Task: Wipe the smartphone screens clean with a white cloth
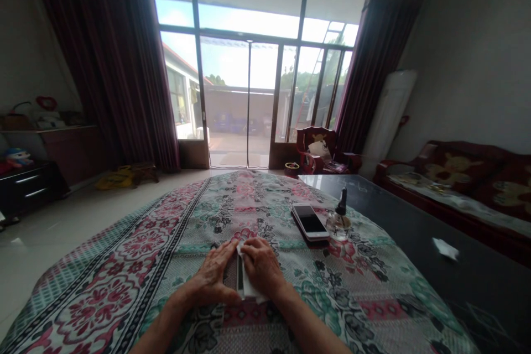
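On the patterned tablecloth [232, 318] in front of me lies a flat, pale-edged thing with a dark face, seemingly a smartphone [240, 279], mostly covered. My left hand [213, 274] frames it, fingers at its far end and thumb at its near end, holding it steady. Bent over its right side, my right hand [264, 268] presses a white tissue [250, 289] on the surface. To the right rests a second, white smartphone [310, 222], its screen dark. Beside that stands a clear glass bottle [339, 225] with a black nozzle top.
A dark glossy table [415, 232] adjoins on the right, with a crumpled white tissue [446, 249] on it. Beyond it are a wooden sofa [464, 177] and a wooden armchair [317, 146]. Glass doors [240, 105] and dark curtains [112, 66] fill the far side.
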`<state>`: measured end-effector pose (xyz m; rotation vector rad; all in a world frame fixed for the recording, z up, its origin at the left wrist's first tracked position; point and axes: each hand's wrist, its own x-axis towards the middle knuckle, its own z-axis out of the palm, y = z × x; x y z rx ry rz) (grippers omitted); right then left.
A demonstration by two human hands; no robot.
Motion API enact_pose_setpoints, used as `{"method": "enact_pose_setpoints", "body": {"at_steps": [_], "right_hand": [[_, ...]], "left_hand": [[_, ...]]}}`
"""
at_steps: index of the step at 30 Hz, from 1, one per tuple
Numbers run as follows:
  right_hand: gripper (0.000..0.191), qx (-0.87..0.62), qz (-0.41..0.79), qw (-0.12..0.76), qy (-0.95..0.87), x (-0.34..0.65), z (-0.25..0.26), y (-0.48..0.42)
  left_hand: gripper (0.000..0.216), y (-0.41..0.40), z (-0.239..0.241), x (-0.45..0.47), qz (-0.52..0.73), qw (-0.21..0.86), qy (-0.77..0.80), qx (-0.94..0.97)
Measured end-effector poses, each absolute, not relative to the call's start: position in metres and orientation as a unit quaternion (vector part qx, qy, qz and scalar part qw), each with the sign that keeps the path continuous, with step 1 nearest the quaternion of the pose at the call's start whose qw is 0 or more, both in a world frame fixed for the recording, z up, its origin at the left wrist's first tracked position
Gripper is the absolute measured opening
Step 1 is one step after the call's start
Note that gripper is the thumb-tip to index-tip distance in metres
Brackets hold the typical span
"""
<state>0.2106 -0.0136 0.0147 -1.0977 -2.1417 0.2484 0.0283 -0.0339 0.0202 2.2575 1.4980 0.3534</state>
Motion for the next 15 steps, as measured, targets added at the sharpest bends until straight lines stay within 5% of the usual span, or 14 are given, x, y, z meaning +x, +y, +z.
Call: {"method": "enact_pose_setpoints", "body": {"at_steps": [15], "right_hand": [[0.025, -0.439, 0.072, 0.358, -0.821, 0.205, 0.012, -0.017]], "left_hand": [[0.122, -0.021, -0.006, 0.024, 0.142, 0.173, 0.565, 0.794]]}}
